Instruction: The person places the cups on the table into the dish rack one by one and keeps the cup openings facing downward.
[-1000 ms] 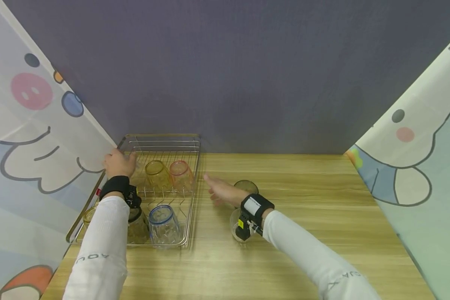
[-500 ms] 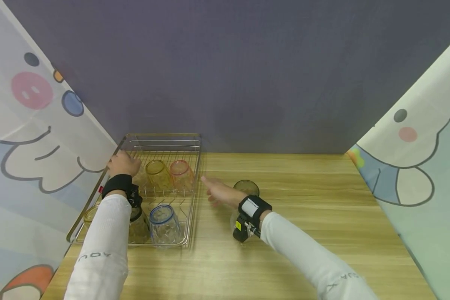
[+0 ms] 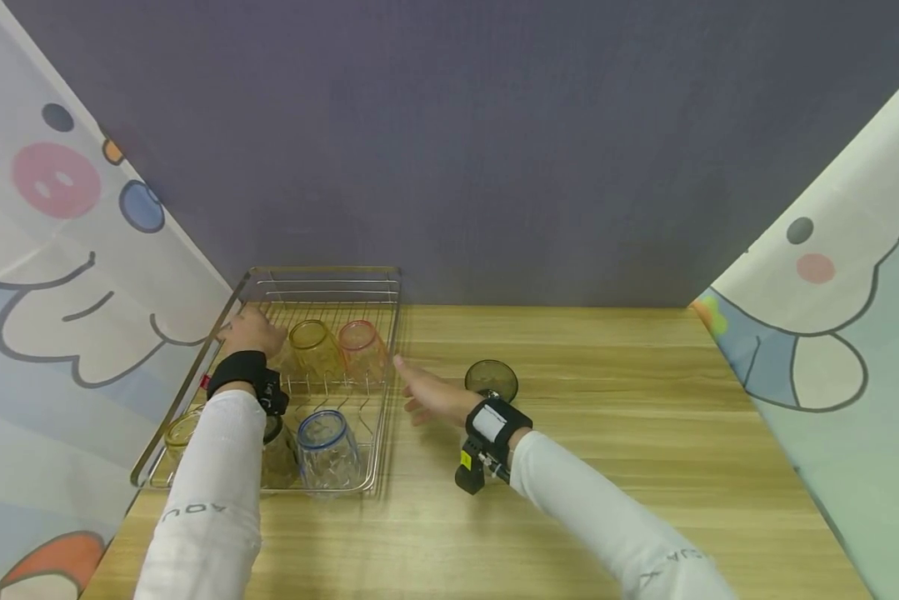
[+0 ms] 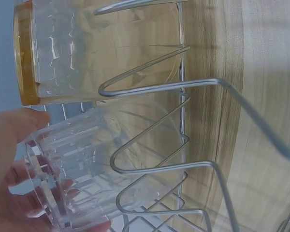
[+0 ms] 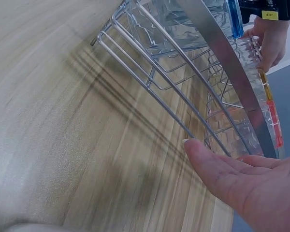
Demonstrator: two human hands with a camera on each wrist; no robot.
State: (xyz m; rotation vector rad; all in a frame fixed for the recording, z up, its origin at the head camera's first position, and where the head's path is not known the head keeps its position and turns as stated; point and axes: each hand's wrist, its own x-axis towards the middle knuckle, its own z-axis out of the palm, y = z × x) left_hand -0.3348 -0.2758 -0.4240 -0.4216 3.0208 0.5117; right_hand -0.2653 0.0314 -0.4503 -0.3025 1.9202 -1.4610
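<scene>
In the left wrist view my left hand [image 4: 9, 159] holds a clear glass [image 4: 82, 145] by its upper end, thumb on one side and fingers on the other. The glass leans among the wires of a metal dish rack [image 3: 383, 417], beside an amber-rimmed glass [image 4: 25, 58]. From the head view, the left hand [image 3: 252, 330] is at the rack's left side and mostly covers that glass. My right hand [image 3: 436, 395] holds nothing and lies along the rack's right side with fingers extended. Whether its fingertips touch the rack, I cannot tell.
A pink-rimmed glass [image 3: 364, 354] stands upside down beside the amber-rimmed one. Along the rack's front are a blue-rimmed glass [image 3: 329, 454], a dark glass [image 3: 280, 458] and a yellow-rimmed glass [image 3: 179, 433]. Behind my right wrist, a dark glass [image 3: 491, 377] is on the wooden table [image 3: 606, 375].
My left hand has shifted slightly right and nearer to me. The right hand has drifted left to the rack's edge, and its wrist now hides a clear glass seen earlier on the table.
</scene>
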